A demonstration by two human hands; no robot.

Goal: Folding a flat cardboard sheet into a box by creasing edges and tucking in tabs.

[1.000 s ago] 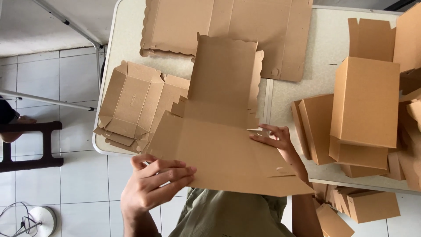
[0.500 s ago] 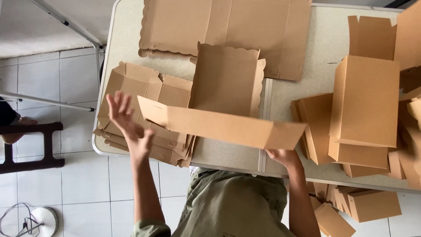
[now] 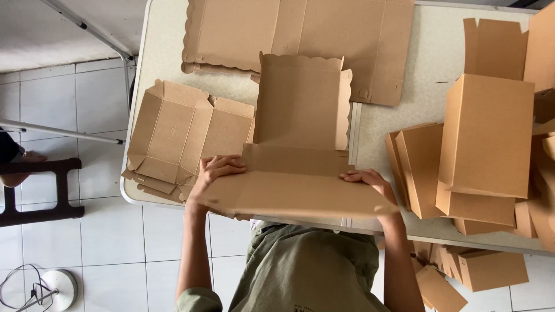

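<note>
A: Head view, looking straight down. Both hands are on the flat cardboard box blank [image 3: 300,167] lying at the near edge of the table [image 3: 393,133]. The left hand [image 3: 217,170] lies open, fingers spread over the left end of the front panel, thumb curling round its edge. The right hand [image 3: 370,182] rests open on the right end of the same panel, fingers lying along the fold line.

B: So nothing is pinched?

A: No, both hands press rather than grip. The front panel tilts up toward the person, while the scalloped back panel lies flat on the table.

B: How would you handle the fold well?

A: I'd keep the fingertips right on the crease, one hand at each end, so the panel bends along the scored line and not across it. Even pressure matters; a lopsided push would likely skew the wall.

B: Anything crowding the work?

A: A stack of flattened blanks [image 3: 179,136] lies just beside the left hand, partly under the piece. A large flat sheet [image 3: 300,34] sits behind it, and finished boxes [image 3: 485,138] stand well to the right. I'd keep the elbows in so the stack isn't nudged off the edge.
</note>
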